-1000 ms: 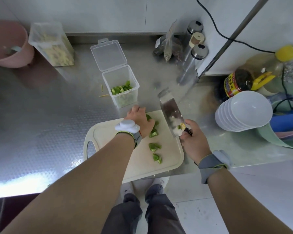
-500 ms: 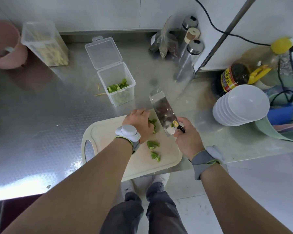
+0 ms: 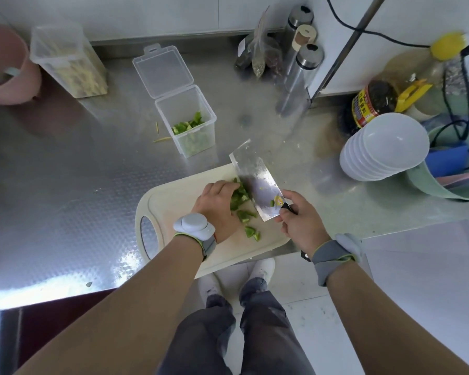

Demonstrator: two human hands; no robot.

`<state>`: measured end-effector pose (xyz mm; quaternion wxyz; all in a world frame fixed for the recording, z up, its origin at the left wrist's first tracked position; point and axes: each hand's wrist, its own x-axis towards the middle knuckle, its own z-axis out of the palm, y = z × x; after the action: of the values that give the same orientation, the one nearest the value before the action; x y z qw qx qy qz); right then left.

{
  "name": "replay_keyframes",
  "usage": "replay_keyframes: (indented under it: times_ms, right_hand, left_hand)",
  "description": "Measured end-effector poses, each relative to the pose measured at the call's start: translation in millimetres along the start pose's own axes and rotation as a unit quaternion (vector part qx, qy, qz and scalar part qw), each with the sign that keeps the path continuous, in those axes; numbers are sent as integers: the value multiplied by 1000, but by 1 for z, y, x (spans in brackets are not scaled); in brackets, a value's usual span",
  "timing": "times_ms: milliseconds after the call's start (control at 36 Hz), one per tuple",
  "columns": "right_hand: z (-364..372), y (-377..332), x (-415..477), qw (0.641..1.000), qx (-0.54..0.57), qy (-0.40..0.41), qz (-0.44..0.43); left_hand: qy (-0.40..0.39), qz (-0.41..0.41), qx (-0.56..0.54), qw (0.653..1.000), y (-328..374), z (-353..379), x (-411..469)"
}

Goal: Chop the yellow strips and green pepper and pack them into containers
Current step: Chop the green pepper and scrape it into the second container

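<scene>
Two hands mid-frame: left hand claws chopped green pepper pieces steady for the broad steel cleaver right hand grips.

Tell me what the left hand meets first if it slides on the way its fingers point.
The green pepper pieces at the left hand's fingers; right behind them, probably, the cleaver blade.

Your left hand lies palm down with the knuckles up, its fingers curled over the green pepper pieces, and the bare forearm reaches in from the lower left. Your right hand has its fingers closed round the handle of the cleaver, close to the blade, forearm coming from the lower right. Both wrists wear grey bands.
</scene>
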<state>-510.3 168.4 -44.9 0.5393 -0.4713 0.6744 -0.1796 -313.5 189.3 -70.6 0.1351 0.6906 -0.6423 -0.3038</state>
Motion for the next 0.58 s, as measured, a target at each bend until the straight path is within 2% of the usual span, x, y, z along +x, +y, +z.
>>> replay_keyframes:
  times_ms: [222, 389, 583]
  right_hand:
    - [-7, 34, -34, 984, 141, 98, 50]
    - [21, 54, -57, 976, 155, 131, 83]
    - [62, 56, -55, 974, 166, 141, 69]
  left_hand:
    - [-52, -25, 35, 998, 0, -4, 17]
    - [-50, -24, 38, 998, 5, 2, 11]
    - [-15, -12, 11, 1000, 8, 8, -2]
